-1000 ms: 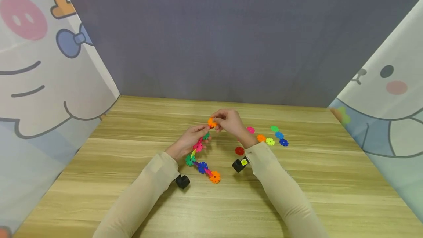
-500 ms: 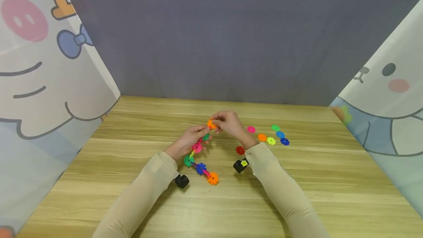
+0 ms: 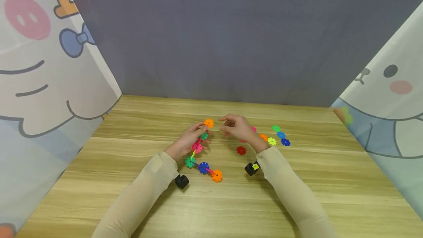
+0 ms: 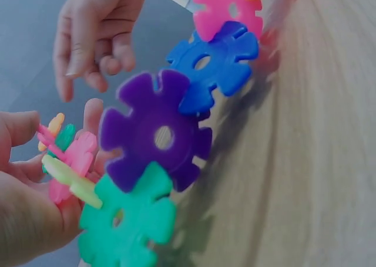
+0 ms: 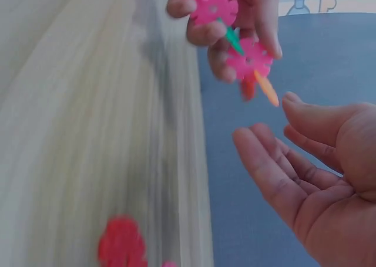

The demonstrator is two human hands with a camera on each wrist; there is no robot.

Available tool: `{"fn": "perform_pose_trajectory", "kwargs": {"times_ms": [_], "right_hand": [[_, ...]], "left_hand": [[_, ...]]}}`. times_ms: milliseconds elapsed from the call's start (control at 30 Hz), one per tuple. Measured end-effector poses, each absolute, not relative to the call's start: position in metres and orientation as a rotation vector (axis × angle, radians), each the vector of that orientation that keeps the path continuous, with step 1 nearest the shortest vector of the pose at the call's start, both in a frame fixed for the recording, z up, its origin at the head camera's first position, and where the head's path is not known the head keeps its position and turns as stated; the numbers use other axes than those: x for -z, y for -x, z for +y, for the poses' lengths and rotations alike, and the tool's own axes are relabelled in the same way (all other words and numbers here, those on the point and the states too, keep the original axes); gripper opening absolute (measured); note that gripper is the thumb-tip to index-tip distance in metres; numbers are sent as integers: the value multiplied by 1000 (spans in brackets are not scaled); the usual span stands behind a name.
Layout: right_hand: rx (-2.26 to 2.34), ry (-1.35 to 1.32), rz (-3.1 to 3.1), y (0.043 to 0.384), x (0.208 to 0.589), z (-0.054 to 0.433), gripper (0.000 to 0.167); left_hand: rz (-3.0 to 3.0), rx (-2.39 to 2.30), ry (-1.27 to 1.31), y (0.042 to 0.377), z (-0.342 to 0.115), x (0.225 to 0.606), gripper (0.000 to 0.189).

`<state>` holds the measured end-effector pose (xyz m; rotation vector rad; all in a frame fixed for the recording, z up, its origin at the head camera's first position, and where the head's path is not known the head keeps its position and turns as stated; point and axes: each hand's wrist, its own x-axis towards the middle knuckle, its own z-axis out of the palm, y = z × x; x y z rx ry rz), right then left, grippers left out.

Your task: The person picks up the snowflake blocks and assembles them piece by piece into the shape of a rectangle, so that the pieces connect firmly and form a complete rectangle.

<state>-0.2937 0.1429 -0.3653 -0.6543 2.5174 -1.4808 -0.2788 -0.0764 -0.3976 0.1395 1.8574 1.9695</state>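
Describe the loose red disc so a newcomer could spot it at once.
On the table, look between the chain in the left hand and the right sleeve. The red disc lies there, on the near side of the right hand. Among the loose discs it alone is red; others are pink, orange, yellow, green or blue.

The left hand (image 4: 29, 214) holds one end of a chain of discs. In front, a green disc (image 4: 144, 211) joins a purple disc (image 4: 132, 144), then come a blue disc (image 4: 226, 58) and a pink disc (image 4: 214, 9). A yellow disc (image 4: 70, 179) adjoins the green one; small pieces (image 4: 76, 158) beyond look pink, green and orange, though softly focused. The right hand (image 4: 97, 32) hangs apart, fingers loosely bent.
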Motion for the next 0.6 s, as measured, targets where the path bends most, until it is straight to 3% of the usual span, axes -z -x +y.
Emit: {"fn": "perform_pose_trajectory", "kwargs": {"times_ms": [133,600], "right_hand": [[1324,688,2560,292,369,160,35],[965,691,2600,287,383,200,36]], "left_hand": [[1827,-2025,-130,279,-78,399,52],[1784,-2192,-106,281,-79,402,52]]}}
